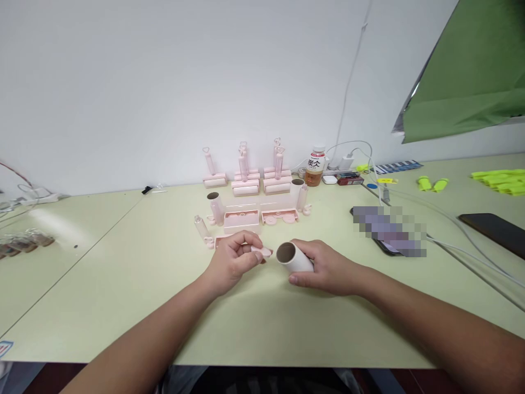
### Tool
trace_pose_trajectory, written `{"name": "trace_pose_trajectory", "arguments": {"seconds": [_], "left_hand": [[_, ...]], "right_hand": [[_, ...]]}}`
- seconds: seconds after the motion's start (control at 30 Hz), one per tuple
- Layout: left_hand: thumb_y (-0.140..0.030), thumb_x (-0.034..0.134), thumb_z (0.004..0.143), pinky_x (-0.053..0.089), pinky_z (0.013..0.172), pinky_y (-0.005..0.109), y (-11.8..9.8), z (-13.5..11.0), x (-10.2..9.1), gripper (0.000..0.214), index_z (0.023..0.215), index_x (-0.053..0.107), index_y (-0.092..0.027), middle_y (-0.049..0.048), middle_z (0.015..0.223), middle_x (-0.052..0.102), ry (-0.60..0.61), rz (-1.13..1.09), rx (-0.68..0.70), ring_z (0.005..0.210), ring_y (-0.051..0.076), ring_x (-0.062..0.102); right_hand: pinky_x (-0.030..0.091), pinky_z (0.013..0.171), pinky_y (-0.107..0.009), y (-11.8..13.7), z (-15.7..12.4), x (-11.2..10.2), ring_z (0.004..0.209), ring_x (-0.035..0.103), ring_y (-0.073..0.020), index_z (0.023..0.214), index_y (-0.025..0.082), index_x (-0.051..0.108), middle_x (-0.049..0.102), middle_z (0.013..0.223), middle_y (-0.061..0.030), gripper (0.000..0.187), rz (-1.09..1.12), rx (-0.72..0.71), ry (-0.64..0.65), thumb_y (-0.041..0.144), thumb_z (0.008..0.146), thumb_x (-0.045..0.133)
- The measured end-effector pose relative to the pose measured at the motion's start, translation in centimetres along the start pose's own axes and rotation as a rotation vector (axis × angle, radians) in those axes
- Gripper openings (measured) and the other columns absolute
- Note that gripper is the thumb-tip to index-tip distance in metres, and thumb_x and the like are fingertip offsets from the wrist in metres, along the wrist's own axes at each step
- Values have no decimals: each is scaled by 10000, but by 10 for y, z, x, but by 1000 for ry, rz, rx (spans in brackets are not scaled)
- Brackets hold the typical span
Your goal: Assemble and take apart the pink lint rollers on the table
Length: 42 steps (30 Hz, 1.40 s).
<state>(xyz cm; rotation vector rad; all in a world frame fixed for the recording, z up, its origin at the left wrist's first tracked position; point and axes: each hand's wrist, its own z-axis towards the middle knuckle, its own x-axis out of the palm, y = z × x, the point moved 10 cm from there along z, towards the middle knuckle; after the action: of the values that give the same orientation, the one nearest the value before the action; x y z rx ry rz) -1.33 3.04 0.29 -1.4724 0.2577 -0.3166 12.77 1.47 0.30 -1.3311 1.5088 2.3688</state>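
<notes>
My left hand [235,262] pinches a small pale-pink plastic cap [266,252] between thumb and fingers. My right hand [322,268] is wrapped round a white lint roller refill [301,261], its open brown cardboard end tilted toward the left hand. The cap and the roll's end are a small gap apart. Just beyond the hands lie pink open cases [241,221], one partly hidden behind my left hand. Another refill roll [216,209] stands upright at their left. Pink handles [201,226] stand on either side of the cases.
Several pink lint rollers [246,188] with upright handles stand along the wall. To their right are a drink bottle [314,167], a charger [346,161] and white cables. A phone [385,232] lies right of my hand; neon-yellow pieces [502,181] lie farther right.
</notes>
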Motion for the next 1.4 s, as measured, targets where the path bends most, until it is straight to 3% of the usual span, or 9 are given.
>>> {"name": "trace_pose_trajectory", "arguments": {"seconds": [0.1,0.3,0.5,0.73,0.9,1.0,1.13,1.23,1.4], "left_hand": [[-301,772,714,525,843,381,0,-2,2,247,763,584,-147,98,1142,635,1,-53,15,908,191,658],[-300,772,754,498,817,352,0,-6,22,315,749,485,-169,88,1058,665,89,-151,44,917,184,632],[-291,769,775,461,936,391,-1,-11,35,282,827,514,-183,97,1135,609,195,-154,81,1123,242,583],[-227,753,788,426,991,384,0,-12,40,231,924,569,-203,72,1148,583,240,-96,162,1138,215,550],[-284,745,799,417,1019,410,-1,-13,39,244,949,567,-212,79,1160,584,234,12,214,1152,228,546],[-372,767,774,388,1058,444,-3,-14,36,366,1034,553,-228,103,1255,547,193,206,257,1245,264,491],[-425,808,714,410,1038,447,-21,-23,33,706,1297,438,-278,142,1416,400,86,491,477,1363,309,346],[-381,776,755,458,979,429,-35,-33,31,774,1394,349,-284,159,1444,360,-26,621,632,1363,316,337],[-232,641,838,484,950,410,-44,-40,52,460,1273,493,-250,124,1247,564,239,714,739,1153,247,553]], "right_hand": [[390,609,-240,1,0,8,697,519,-147,951,194,604,598,833,0,341,4,6,60,488,807,694],[378,591,-227,2,0,21,676,512,-131,973,184,614,598,806,16,308,58,7,133,413,794,717],[397,605,-225,8,0,23,698,519,-133,1038,182,625,616,863,6,330,159,-34,130,390,798,713],[391,591,-217,9,-1,25,692,503,-127,973,176,616,604,866,-4,290,201,-29,136,387,800,713],[372,578,-219,9,-1,26,655,468,-118,928,173,600,558,798,15,303,257,-9,145,414,787,719],[354,562,-220,7,-2,29,634,441,-115,932,177,578,520,753,28,348,361,33,164,467,794,710],[322,561,-222,4,-1,26,638,390,-112,862,177,542,458,734,32,377,423,56,125,511,793,701],[306,567,-227,-1,0,21,647,368,-114,814,174,520,425,733,31,417,424,67,68,552,778,692],[331,598,-241,-11,1,19,690,408,-135,868,158,545,466,773,11,474,419,109,30,595,753,687]]}}
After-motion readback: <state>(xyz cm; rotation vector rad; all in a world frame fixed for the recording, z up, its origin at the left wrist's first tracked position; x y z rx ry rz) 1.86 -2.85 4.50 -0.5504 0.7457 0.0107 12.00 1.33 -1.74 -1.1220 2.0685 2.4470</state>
